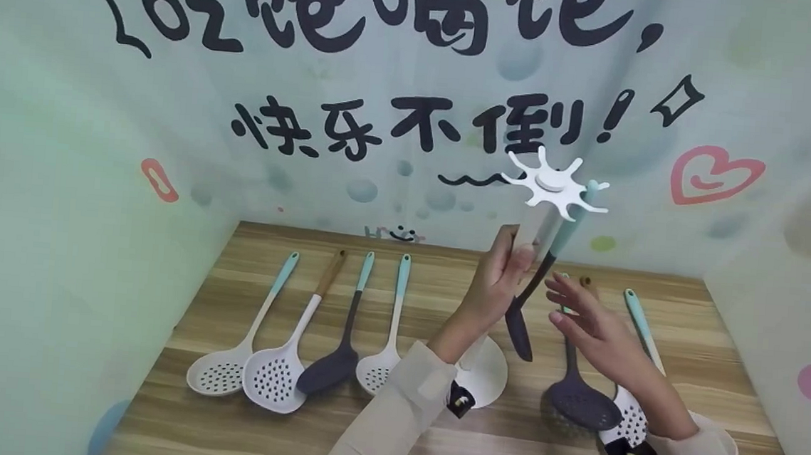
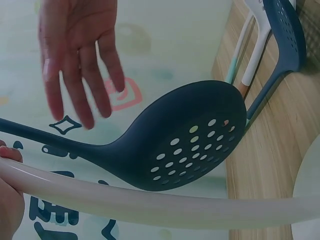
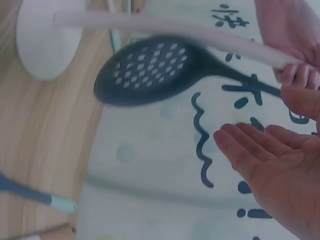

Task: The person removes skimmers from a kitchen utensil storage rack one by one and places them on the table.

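A white utensil stand with a hooked, star-shaped top (image 1: 550, 182) and a round base (image 1: 491, 376) is at the middle of the table. My left hand (image 1: 491, 283) grips its pole (image 2: 150, 202) high up, below the hooks. From the hooked top hangs a dark slotted skimmer (image 1: 521, 332) with a mint handle end; its perforated bowl (image 3: 150, 70) shows beside the pole in the right wrist view. My right hand (image 1: 605, 334) is to the right of the skimmer, apart from it, with fingers extended and holding nothing.
On the wood-grain table (image 1: 276, 447) to the left lie a pale skimmer (image 1: 220, 371), a white skimmer (image 1: 277, 383), a dark turner (image 1: 330, 372) and a small slotted spoon (image 1: 375, 369). Right of the stand lie a dark skimmer (image 1: 582, 404) and other utensils, partly behind the right arm. Printed cloth walls enclose the table.
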A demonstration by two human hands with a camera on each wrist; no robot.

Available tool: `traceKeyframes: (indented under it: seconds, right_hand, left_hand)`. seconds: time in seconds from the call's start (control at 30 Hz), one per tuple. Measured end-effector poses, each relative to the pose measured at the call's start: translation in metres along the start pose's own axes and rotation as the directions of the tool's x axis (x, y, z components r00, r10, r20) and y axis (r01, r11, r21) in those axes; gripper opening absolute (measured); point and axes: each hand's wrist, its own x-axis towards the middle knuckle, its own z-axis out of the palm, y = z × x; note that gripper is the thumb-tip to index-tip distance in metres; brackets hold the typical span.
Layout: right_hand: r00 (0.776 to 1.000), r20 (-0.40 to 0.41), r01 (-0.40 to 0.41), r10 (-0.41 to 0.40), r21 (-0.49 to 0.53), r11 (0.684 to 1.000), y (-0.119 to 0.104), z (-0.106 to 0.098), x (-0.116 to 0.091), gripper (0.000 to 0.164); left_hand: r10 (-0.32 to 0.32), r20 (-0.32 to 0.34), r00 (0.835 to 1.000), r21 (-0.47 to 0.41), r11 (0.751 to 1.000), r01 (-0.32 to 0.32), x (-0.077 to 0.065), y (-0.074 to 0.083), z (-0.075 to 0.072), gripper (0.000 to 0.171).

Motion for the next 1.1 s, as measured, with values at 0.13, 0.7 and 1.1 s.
traceKeyframes:
  seconds: [0.13, 0.7, 1.1]
  right_hand:
    - [0.999, 0.002, -0.04, 0.04, 0.138, 0.99, -0.004, 0.004, 0.004, 0.053]
    - [0.995, -0.097, 0.02, 0.013, 0.333, 0.943, -0.008, 0.024, 0.01, 0.04]
    - [0.993, -0.12, 0.022, 0.021, 0.342, 0.939, -0.016, 0.029, 0.009, 0.029]
  left_hand:
    - [-0.004, -0.005, 1.0, -0.006, 1.0, 0.004, -0.001, 0.0, 0.0, 0.063]
    - [0.027, -0.024, 0.999, 0.016, 1.0, -0.026, 0.0, -0.002, 0.0, 0.065]
    - [0.021, -0.021, 1.0, -0.002, 1.0, -0.021, -0.001, -0.001, 0.001, 0.056]
